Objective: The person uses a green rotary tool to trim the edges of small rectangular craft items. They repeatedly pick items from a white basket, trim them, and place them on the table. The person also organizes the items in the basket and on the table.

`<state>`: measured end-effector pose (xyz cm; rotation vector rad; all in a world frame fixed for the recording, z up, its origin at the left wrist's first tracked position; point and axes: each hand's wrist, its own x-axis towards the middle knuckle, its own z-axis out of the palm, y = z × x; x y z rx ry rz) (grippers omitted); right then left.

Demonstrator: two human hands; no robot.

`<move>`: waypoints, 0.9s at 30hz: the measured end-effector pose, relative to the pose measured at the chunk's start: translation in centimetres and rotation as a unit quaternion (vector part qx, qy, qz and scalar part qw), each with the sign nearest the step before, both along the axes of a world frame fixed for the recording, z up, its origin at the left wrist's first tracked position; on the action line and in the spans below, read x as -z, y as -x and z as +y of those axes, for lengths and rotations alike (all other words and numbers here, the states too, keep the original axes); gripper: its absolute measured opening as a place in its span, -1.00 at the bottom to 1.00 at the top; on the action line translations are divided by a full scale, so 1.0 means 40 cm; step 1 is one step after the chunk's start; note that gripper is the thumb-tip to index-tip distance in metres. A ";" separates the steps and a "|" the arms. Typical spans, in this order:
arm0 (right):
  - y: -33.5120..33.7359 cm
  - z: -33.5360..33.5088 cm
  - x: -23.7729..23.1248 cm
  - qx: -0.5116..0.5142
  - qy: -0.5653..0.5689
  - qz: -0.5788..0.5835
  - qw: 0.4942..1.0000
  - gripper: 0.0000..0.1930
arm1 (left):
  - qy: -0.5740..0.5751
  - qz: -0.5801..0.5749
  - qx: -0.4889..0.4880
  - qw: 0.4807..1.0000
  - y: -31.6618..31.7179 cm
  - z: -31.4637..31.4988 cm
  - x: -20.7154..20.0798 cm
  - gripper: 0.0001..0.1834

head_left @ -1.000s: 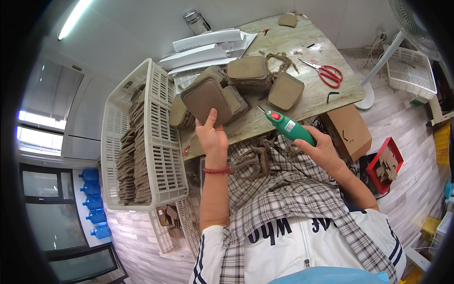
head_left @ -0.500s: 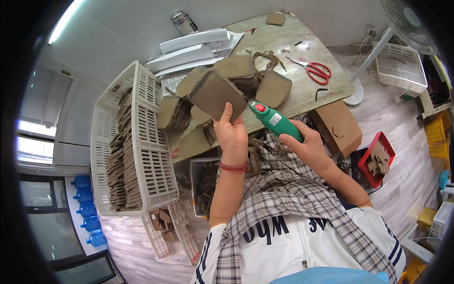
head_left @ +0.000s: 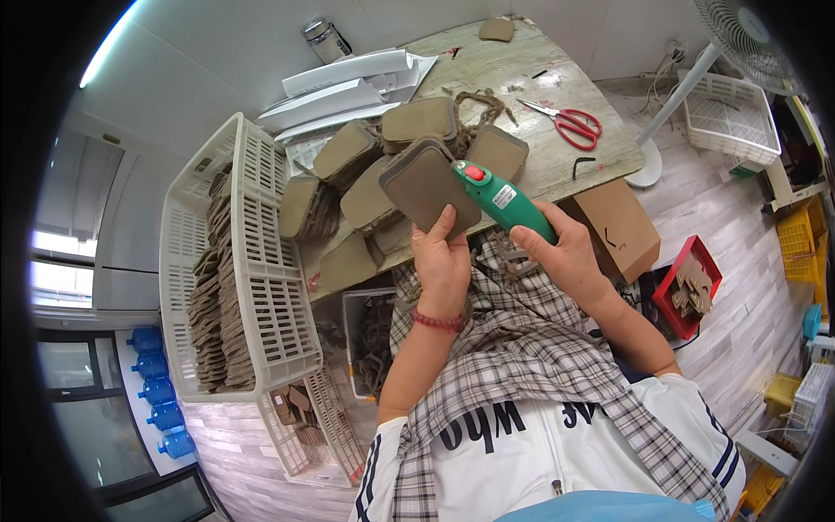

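Note:
A brown padded piece with rounded corners and a darker rim (head_left: 428,187) is in my left hand (head_left: 443,257), thumb on its face and fingers beneath. My right hand (head_left: 570,252) is wrapped round a green handheld electric cutter (head_left: 509,206) with a red button. The cutter's tip meets the piece's upper right edge; the blade itself is too small to make out. Around them on the table (head_left: 557,83) lie stacks of similar brown pieces (head_left: 418,120), with another stack (head_left: 304,209) to the left. A strip of brown trimming (head_left: 487,104) lies behind.
Red-handled scissors (head_left: 576,128) and a black hex key (head_left: 581,163) lie to the right. Papers (head_left: 339,96) and a flask (head_left: 325,40) stand at the back. A white crate (head_left: 278,270) of stacked pieces is at left; a cardboard box (head_left: 613,228) and red box (head_left: 687,287) sit below right.
My left hand has shifted the brown piece right and slightly down, turning it so its edge lies along the cutter's tip. The cutter has moved slightly left and up. The view has shifted a little.

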<state>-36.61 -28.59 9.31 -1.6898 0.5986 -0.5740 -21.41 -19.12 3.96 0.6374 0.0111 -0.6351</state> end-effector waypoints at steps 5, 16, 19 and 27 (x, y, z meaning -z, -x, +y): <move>0.011 -0.024 -0.014 -0.024 -0.022 0.010 0.999 -0.53 | -0.039 -0.024 0.031 0.998 0.005 0.042 0.006 -0.57; 0.092 -0.093 -0.009 -0.106 0.066 0.076 0.989 -0.53 | -0.180 -0.171 0.179 0.952 -0.102 0.159 -0.073 -0.49; 0.102 -0.095 -0.008 -0.123 0.140 0.065 0.980 -0.51 | -0.218 -0.190 0.208 0.934 -0.120 0.173 -0.082 -0.46; 0.101 -0.066 0.008 -0.118 0.128 0.088 0.981 -0.50 | -0.261 -0.186 0.277 0.906 -0.105 0.174 -0.066 -0.39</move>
